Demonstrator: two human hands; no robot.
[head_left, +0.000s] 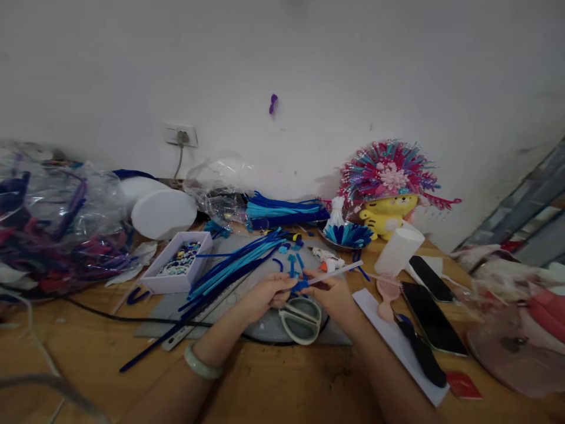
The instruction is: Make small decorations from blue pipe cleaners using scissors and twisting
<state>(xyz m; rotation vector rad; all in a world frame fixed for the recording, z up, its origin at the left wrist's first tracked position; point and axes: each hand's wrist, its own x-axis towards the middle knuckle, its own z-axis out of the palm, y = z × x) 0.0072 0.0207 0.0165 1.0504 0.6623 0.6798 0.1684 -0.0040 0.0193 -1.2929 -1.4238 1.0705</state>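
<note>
Trouble could come from how little is gripped: the left hand [270, 294] pinches a small blue fuzzy pipe-cleaner piece [301, 285] at the end of a thin white stick [338, 272], which the right hand [334, 296] pinches, just above the grey mat [265, 330] on the wooden tabletop [273, 383]. A slip might drop the piece among the loose blue pipe-cleaner stems [229, 268] or onto the white-handled scissors [303, 321] beneath.

White stick [336, 272] slanting up-right; blue piece [301, 285] at lower end.
</note>
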